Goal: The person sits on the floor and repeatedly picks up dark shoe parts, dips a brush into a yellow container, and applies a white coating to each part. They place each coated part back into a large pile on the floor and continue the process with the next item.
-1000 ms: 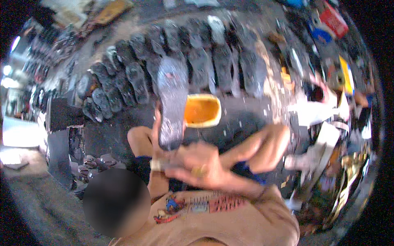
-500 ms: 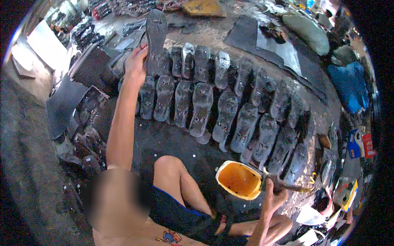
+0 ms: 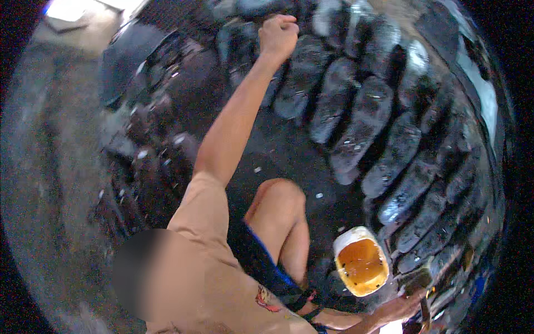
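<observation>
My left hand [image 3: 279,36] is closed at the end of my outstretched arm, over the far-left part of the rows of dark shoe soles [image 3: 361,125]. Whatever its fingers hold, if anything, is hidden. A grey sole [image 3: 264,6] lies just beyond it at the top edge. Low on the right, blurred, my right hand [image 3: 397,306] grips a brush [image 3: 418,283] with a dark head. Beside it stands a cut-open white plastic container [image 3: 350,238] with amber liquid [image 3: 360,263] inside, dark specks along its wall.
Soles lie close together in curved rows from the top to the lower right. More dark pieces [image 3: 147,167] are heaped at the left by a dark sheet [image 3: 130,64]. My bent knee [image 3: 281,197] is between my arms. Pale sheeting [image 3: 483,83] lies at the upper right.
The view has swung left and closer. My left hand, which held a sole upright, is now lowered over the rows, and that sole no longer stands raised. My right hand still has the brush.
</observation>
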Demonstrator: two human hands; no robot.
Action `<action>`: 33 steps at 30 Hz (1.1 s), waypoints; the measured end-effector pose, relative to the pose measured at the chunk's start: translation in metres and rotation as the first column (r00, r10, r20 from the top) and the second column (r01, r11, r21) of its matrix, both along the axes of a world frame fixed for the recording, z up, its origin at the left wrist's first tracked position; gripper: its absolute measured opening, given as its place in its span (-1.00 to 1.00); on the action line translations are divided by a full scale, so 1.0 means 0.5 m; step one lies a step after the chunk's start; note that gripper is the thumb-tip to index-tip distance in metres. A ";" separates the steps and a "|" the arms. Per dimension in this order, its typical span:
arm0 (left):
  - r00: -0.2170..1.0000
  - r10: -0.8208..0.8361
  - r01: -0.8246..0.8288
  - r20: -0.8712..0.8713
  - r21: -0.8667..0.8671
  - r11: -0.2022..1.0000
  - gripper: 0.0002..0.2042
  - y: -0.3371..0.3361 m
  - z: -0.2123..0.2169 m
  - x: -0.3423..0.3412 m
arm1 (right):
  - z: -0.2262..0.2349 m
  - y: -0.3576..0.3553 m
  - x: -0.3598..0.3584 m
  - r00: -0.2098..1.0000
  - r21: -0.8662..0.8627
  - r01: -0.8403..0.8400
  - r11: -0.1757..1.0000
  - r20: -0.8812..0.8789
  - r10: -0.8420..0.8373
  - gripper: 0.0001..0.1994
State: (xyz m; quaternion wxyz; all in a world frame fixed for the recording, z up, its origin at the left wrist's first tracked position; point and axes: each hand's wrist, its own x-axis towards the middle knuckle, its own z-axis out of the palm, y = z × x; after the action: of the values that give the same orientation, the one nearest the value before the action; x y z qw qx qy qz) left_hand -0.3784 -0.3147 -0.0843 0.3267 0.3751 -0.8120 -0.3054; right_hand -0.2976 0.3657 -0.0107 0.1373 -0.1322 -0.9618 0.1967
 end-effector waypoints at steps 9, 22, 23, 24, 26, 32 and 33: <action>0.219 0.547 -0.018 0.808 -0.557 0.830 -0.36 -0.409 0.073 1.143 | 0.108 -0.034 0.080 0.984 -0.335 -0.165 0.928 0.013 0.180 -0.63; 0.737 0.513 -0.537 0.439 -0.079 0.840 -0.31 -0.476 0.116 1.127 | 0.006 -0.067 0.169 0.894 -0.327 -0.447 0.832 -0.144 0.424 -0.81; 0.763 0.544 -0.541 0.350 -0.116 0.833 -0.32 -0.477 0.160 1.120 | 0.026 -0.058 0.163 0.938 -0.443 -0.346 0.827 -0.165 0.304 -0.80; 0.784 0.563 -0.538 0.263 -0.167 0.826 -0.33 -0.478 0.224 1.120 | 0.046 -0.041 0.153 0.951 -0.548 -0.307 0.778 -0.209 0.228 -0.78; 0.832 0.544 -0.505 0.106 -0.259 0.823 -0.43 -0.441 0.328 1.096 | 0.053 0.007 0.126 0.978 -0.673 -0.205 0.711 -0.177 0.114 -0.72; 0.955 -0.272 0.292 0.120 -0.203 0.935 -0.68 0.363 0.299 0.785 | 0.029 0.053 0.195 0.963 -0.501 -0.202 0.842 0.055 0.264 -0.70; 0.922 -0.339 0.373 0.188 -0.186 0.909 -0.65 0.490 0.284 0.770 | 0.056 0.037 0.219 0.921 -0.575 -0.201 0.793 0.165 0.353 -0.69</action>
State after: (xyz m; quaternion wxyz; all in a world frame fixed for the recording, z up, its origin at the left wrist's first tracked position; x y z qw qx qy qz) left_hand 0.0066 -0.0699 0.0578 0.2421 0.2043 -0.9177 -0.2397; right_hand -0.1879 0.3841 0.0172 -0.0659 -0.0474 -0.8832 0.4619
